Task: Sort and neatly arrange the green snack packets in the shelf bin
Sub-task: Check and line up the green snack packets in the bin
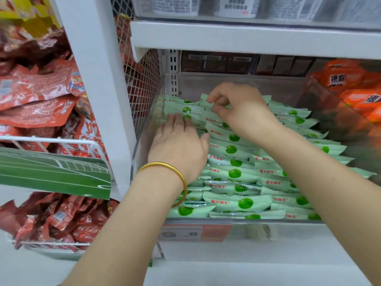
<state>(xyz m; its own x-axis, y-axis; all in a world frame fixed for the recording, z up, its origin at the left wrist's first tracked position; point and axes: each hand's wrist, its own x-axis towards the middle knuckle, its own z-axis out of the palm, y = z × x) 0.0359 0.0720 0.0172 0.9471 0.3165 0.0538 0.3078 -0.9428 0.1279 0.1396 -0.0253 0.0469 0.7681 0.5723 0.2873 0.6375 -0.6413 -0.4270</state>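
Several pale green snack packets [233, 174] with dark green dots fill a clear plastic shelf bin [243, 223], lying in rough rows. My left hand [179, 145], with a gold bangle at the wrist, lies flat with straight fingers on the packets at the bin's left side. My right hand [237, 106] reaches to the back of the bin, and its curled fingers pinch the end of a green packet [204, 100] there. Packets under both hands and forearms are partly hidden.
Orange snack packets [348, 87] fill the bin to the right, behind a clear divider. Red packets [41, 96] sit in wire baskets [61, 141] on the left, past a white upright post [97, 79]. A white shelf [247, 36] hangs close above. An orange price tag [198, 232] fronts the bin.
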